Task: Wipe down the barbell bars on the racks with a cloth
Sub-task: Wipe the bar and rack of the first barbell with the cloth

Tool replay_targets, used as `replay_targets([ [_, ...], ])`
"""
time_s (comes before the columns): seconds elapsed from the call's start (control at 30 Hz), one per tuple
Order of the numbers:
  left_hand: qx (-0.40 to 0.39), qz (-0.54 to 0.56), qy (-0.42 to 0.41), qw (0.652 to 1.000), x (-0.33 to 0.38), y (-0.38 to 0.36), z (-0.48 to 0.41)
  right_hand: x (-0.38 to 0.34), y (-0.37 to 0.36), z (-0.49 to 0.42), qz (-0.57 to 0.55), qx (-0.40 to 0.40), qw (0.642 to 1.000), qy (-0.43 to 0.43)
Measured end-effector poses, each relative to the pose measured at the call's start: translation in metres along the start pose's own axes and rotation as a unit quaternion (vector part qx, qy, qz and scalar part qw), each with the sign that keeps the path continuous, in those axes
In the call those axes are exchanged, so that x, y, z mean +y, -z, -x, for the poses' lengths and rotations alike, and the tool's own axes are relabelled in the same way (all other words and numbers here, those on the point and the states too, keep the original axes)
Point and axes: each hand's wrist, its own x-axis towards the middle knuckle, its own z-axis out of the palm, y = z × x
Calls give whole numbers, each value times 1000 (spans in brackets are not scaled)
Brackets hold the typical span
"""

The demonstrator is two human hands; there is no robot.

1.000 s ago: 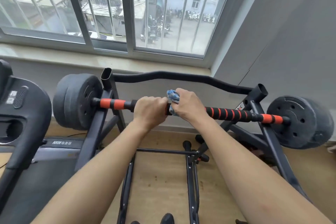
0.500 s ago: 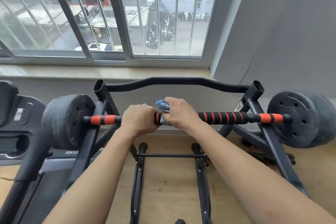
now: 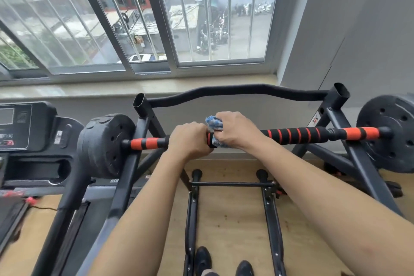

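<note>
A barbell bar (image 3: 295,135) with black and orange foam grips lies across a black rack (image 3: 349,154), with black weight plates at the left end (image 3: 105,143) and right end (image 3: 392,134). My left hand (image 3: 190,139) grips the bar just left of its middle. My right hand (image 3: 237,130) holds a blue and white cloth (image 3: 212,122) wrapped round the bar, right beside the left hand. The bar's middle is hidden under both hands.
A curved black crossbar (image 3: 235,92) spans the rack behind the barbell. A treadmill console (image 3: 20,127) stands at the left. The rack's base rails (image 3: 271,219) lie on the wooden floor, with my shoes (image 3: 221,262) between them. A window and sill lie ahead, a grey wall at right.
The camera view has tilted and shifted, so the rack looks more level and centred. Both hands keep their hold at the bar's middle, the cloth still under the right hand.
</note>
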Motion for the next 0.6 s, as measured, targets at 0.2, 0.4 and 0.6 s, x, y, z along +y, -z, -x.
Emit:
replay_targets([
  [0.2,250,-38,-8,967,6,-43,22,-2,-3,-1,-13,6,999,-32],
  [0.4,-15,-6,-30,999,-3,14,13,-10,3,18,17,-7,1000,-6],
  [0.6,80,-40,-13,996,7,-17,24,-9,-3,23,22,-1,1000,-3],
])
